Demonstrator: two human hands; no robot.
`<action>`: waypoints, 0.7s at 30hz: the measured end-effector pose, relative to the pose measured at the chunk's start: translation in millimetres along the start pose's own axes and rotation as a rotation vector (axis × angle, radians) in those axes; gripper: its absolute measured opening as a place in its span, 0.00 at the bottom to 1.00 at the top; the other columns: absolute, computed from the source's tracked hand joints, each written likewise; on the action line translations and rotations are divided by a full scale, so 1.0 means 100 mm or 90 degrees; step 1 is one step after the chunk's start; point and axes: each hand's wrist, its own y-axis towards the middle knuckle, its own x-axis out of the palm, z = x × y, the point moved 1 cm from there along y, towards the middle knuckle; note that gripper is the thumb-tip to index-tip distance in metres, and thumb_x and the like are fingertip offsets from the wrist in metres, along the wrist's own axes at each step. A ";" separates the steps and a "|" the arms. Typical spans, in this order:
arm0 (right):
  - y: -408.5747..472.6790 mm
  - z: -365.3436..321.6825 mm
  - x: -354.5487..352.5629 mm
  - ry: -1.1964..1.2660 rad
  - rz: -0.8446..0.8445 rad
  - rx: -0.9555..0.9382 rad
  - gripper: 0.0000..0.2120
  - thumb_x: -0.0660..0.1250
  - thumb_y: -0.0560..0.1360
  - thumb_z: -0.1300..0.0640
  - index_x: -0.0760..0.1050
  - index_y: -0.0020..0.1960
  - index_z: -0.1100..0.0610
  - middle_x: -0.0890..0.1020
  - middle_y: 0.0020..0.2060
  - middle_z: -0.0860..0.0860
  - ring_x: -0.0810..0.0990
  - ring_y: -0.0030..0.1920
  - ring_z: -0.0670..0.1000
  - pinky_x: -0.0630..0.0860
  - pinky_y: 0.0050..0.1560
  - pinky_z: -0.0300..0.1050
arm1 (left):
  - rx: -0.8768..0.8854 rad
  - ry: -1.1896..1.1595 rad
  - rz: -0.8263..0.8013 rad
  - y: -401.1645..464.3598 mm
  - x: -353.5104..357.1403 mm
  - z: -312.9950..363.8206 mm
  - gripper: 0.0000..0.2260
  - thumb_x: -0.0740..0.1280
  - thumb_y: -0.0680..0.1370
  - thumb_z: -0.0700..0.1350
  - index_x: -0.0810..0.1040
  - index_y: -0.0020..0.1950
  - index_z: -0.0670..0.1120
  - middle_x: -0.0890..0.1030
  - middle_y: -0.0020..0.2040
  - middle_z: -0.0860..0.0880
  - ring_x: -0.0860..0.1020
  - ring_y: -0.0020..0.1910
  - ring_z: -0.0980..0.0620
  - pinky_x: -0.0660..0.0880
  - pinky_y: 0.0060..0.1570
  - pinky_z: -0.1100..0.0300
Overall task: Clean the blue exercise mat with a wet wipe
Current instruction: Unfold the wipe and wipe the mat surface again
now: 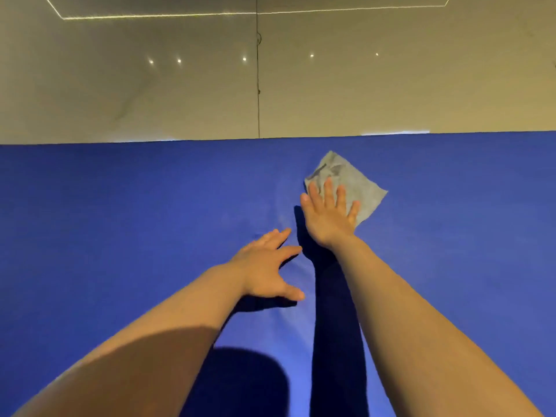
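The blue exercise mat (120,221) fills the lower two thirds of the view, its far edge running across the frame. A pale grey wet wipe (352,179) lies flat on the mat near that far edge, right of centre. My right hand (328,215) presses flat on the wipe's near corner with straight, spread fingers. My left hand (267,263) rests flat on the bare mat just left of and nearer than the right hand, fingers spread. Part of the wipe is hidden under my right palm.
Beyond the mat's far edge lies a glossy beige tiled floor (150,85) with a dark grout line (258,85) and reflected ceiling lights. Shadows of my arms and head fall on the mat close to me.
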 end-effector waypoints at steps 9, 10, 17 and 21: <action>-0.36 0.05 0.09 -0.081 -0.050 -0.140 0.26 0.43 0.82 0.39 0.43 0.79 0.41 0.39 0.78 0.41 0.37 0.78 0.45 0.30 0.73 0.55 | -0.299 0.053 -0.064 -0.80 0.72 -0.51 0.66 0.73 0.56 0.74 0.17 0.64 0.62 0.12 0.62 0.52 0.20 0.69 0.41 0.49 0.64 0.23; -0.32 0.27 -0.03 -0.064 -0.008 -0.081 0.27 0.43 0.82 0.38 0.43 0.79 0.41 0.39 0.78 0.42 0.37 0.78 0.46 0.30 0.73 0.56 | -0.302 0.049 -0.086 -0.77 0.71 -0.49 0.67 0.74 0.56 0.73 0.16 0.63 0.62 0.11 0.60 0.51 0.19 0.67 0.41 0.49 0.63 0.22; -0.76 1.28 -0.22 0.014 0.127 0.249 0.34 0.44 0.79 0.33 0.39 0.80 0.45 0.37 0.79 0.49 0.35 0.78 0.51 0.33 0.75 0.60 | -0.331 0.074 -0.161 -0.69 0.65 -0.44 0.67 0.74 0.58 0.72 0.13 0.59 0.59 0.08 0.53 0.48 0.15 0.61 0.38 0.51 0.63 0.22; -0.74 0.58 0.15 -0.002 0.099 0.159 0.36 0.43 0.78 0.31 0.37 0.79 0.45 0.33 0.77 0.51 0.30 0.76 0.55 0.28 0.72 0.59 | -0.326 0.069 -0.150 -0.70 0.62 -0.42 0.68 0.74 0.57 0.73 0.13 0.59 0.59 0.08 0.55 0.48 0.16 0.63 0.38 0.52 0.63 0.21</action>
